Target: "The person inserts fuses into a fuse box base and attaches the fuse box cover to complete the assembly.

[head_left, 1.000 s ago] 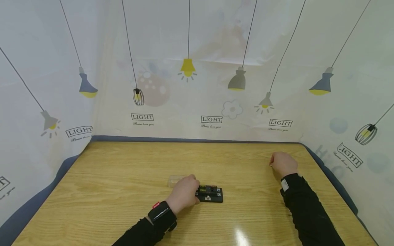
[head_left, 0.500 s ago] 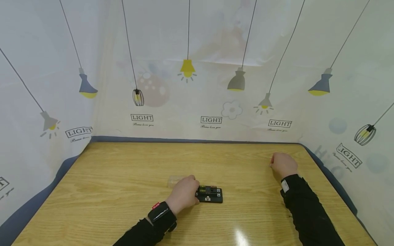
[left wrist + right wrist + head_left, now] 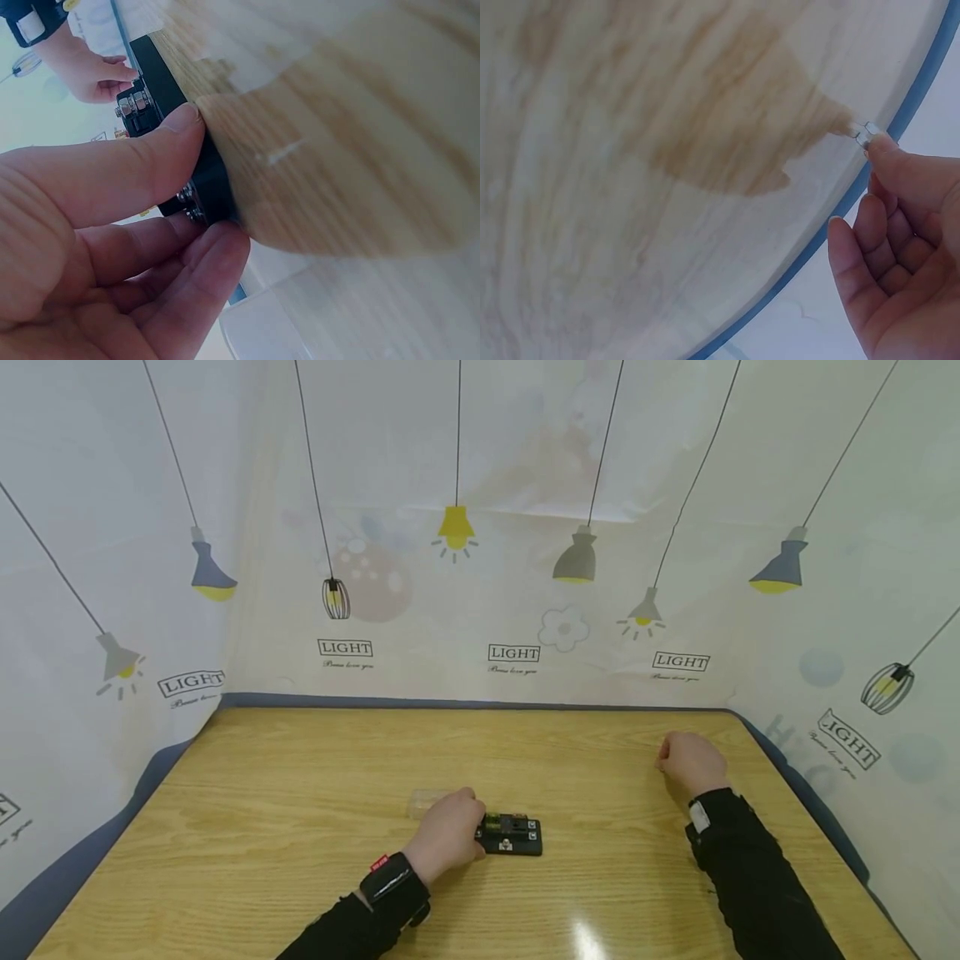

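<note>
In the head view my left hand [image 3: 447,831] grips the left end of a small black terminal board [image 3: 523,839] near the middle of the table. The board carries silvery screw terminals and a yellowish part. The left wrist view has the thumb on one side of the board [image 3: 161,75] and the fingers on the other, with metal screws and nuts along its face. At the far right of the table is my right hand [image 3: 692,762]. It pinches a small shiny metal piece [image 3: 862,138], like a nut, between thumb and fingertip; the other fingers are curled.
A clear plastic box [image 3: 424,802] lies just behind my left hand, partly hidden by it. The wooden table [image 3: 300,760] has a blue-grey edge [image 3: 465,701]. Sheets printed with lamps [image 3: 450,610] stand along the back and both sides.
Both hands keep their places, the left on the board and the right at the far right. The head view has shifted only very slightly.
</note>
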Motion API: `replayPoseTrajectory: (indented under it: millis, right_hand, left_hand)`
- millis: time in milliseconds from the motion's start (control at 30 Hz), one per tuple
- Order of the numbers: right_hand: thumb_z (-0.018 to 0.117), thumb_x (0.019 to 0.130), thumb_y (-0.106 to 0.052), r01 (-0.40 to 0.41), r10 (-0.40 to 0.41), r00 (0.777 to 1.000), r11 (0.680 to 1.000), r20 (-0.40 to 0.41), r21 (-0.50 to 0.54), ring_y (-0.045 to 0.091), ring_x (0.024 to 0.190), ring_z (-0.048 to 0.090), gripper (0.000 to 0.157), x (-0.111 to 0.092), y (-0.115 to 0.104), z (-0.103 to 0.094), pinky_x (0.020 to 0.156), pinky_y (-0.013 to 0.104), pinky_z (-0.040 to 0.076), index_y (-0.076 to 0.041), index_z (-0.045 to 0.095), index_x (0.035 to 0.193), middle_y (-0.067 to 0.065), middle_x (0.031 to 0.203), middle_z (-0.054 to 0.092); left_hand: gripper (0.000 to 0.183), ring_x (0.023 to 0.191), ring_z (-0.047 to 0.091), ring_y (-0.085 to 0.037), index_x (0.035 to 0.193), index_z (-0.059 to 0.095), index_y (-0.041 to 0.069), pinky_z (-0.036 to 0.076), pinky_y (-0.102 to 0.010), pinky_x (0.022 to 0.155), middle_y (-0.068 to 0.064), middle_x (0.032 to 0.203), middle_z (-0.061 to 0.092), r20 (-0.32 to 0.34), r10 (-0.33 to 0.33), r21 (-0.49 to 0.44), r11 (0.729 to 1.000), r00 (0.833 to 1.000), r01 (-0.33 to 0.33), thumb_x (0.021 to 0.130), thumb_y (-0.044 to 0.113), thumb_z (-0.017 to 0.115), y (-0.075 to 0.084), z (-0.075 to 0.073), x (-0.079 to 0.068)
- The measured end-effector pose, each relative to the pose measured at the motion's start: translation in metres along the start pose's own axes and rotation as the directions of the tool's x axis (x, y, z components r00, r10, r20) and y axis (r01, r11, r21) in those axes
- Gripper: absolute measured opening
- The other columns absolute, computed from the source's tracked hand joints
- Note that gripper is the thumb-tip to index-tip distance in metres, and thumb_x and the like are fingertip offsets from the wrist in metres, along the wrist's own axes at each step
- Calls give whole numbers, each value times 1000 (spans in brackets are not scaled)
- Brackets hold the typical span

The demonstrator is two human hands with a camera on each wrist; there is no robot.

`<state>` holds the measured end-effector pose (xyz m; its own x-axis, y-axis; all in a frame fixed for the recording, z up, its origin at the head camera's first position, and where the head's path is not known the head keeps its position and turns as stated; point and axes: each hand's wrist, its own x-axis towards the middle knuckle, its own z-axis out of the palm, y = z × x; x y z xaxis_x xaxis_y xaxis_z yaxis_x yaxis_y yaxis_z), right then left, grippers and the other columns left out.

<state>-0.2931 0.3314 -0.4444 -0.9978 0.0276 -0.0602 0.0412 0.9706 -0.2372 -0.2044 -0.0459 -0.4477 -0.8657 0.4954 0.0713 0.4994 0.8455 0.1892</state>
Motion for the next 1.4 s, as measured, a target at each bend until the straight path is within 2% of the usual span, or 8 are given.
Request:
replayPoseTrajectory:
  millis: [233,433,767,1067,1267,1400]
  right_hand:
    - [62,83,-18,-4,4,1000,1000,-4,17,22,69,52,9,-5,-3,-1,62,40,43,-9,59,84,8,81,58]
    - [57,84,-16,31,-31,999,998,-18,49,22,70,51,7,-11,-10,-3,64,40,43,-10,61,85,7,82,59]
    - [61,83,-17,96,-94,994,994,-47,60,19,68,52,7,-16,-26,-2,63,39,44,-10,62,83,3,79,59]
    - [62,82,-16,175,-169,983,982,-74,70,18,66,49,6,-20,-43,5,63,39,43,-11,61,82,2,75,57]
    - [63,82,-16,258,-249,963,963,-103,82,15,66,49,5,-24,-54,10,64,38,43,-12,62,81,0,75,57]
    - [64,82,-17,284,-275,956,955,-107,87,14,68,50,5,-28,-64,12,65,37,43,-13,63,80,-1,77,58]
  left_hand:
    - [34,66,49,-11,84,65,8,44,-25,59,0,80,51,-9,3,0,1000,1000,-3,60,24,82,1,-1,-1]
    - [35,67,49,-11,86,65,8,45,-24,60,0,81,52,-2,-4,-4,1000,1000,4,61,24,82,1,-1,-1]
    - [34,66,48,-10,86,65,8,44,-24,59,0,81,51,1,-1,-9,1000,1000,1,61,23,82,0,-1,0]
    - [34,68,50,-11,87,66,8,45,-24,61,0,82,53,4,0,-1,1000,1000,0,61,25,82,-2,2,1]
    - [34,67,50,-11,87,66,8,45,-24,61,0,82,52,6,1,-6,1000,1000,-1,61,24,82,-2,3,1]
    - [35,68,50,-11,87,66,8,45,-24,61,-1,83,53,10,-3,-5,1000,1000,3,62,25,82,-1,3,2]
